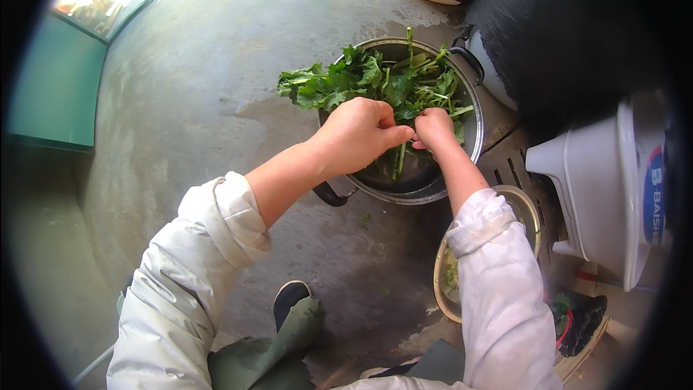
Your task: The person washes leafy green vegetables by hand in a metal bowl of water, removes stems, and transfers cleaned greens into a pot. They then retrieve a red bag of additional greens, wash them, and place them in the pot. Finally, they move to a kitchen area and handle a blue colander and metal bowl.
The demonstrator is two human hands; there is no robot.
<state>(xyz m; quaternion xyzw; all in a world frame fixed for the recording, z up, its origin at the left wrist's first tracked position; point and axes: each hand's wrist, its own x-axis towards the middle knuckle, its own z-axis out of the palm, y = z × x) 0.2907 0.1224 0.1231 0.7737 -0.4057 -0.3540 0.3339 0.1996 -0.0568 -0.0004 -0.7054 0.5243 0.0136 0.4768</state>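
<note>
A wide metal pot (478, 135) with black handles sits on the concrete floor, filled with leafy greens (373, 73) whose leaves hang over its left rim. My left hand (360, 132) is above the front of the pot, thumb and fingers pinched together around a green stem that shows below them. Close beside it, nearly touching, my right hand (435, 129) has its fingers curled in among the stems. The exact spot where the fingertips grip is partly hidden. A cut stalk (410, 46) sticks up at the back of the pot.
A metal basin (441, 287) with bits of green is partly hidden under my right sleeve. To the right are a white plastic stool (590, 184) bearing writing and large dark-covered containers (552, 38). A slotted floor drain (511, 170) lies between. A green panel (57, 81) stands left.
</note>
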